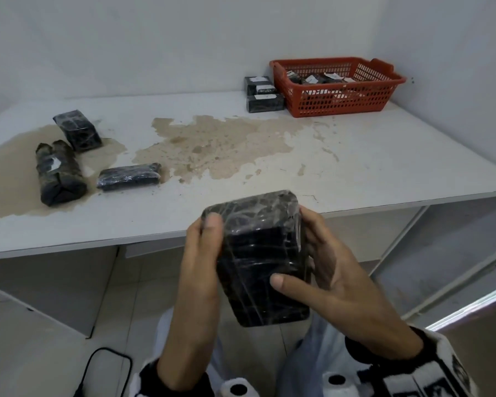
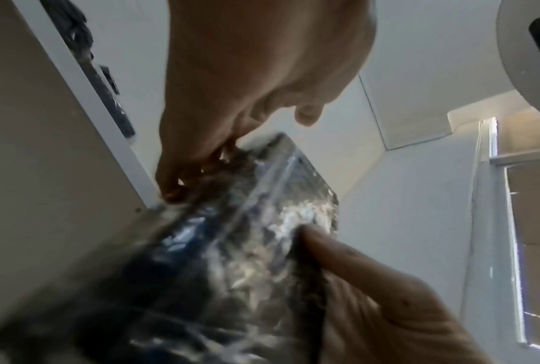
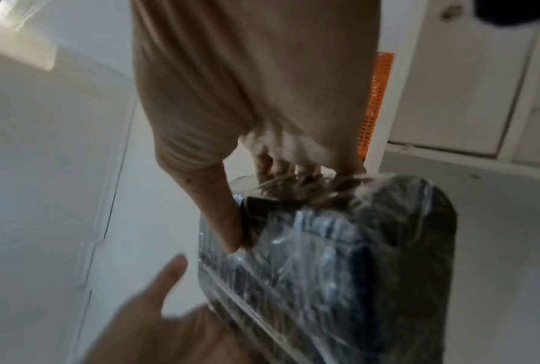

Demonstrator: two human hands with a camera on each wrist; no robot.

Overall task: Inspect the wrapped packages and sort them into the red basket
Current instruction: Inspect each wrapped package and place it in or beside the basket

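Note:
I hold a black package (image 1: 258, 253) wrapped in clear film with both hands, in front of the table's near edge. My left hand (image 1: 204, 245) grips its left side, thumb on the top corner. My right hand (image 1: 318, 262) grips its right side, thumb laid across the face. In the left wrist view the package (image 2: 231, 258) fills the lower middle; in the right wrist view the package (image 3: 340, 258) is at lower right. The red basket (image 1: 341, 103) stands at the table's back right with several packages inside. Three wrapped packages lie at the left: one (image 1: 78, 130), a longer one (image 1: 59, 173), a flat one (image 1: 129, 177).
The white table (image 1: 384, 167) has wide brown stains across its middle and left. A small stack of labelled black packages (image 1: 262, 94) stands just left of the basket. A black cable (image 1: 106, 365) lies on the floor at lower left. A metal frame (image 1: 441, 267) runs under the table at right.

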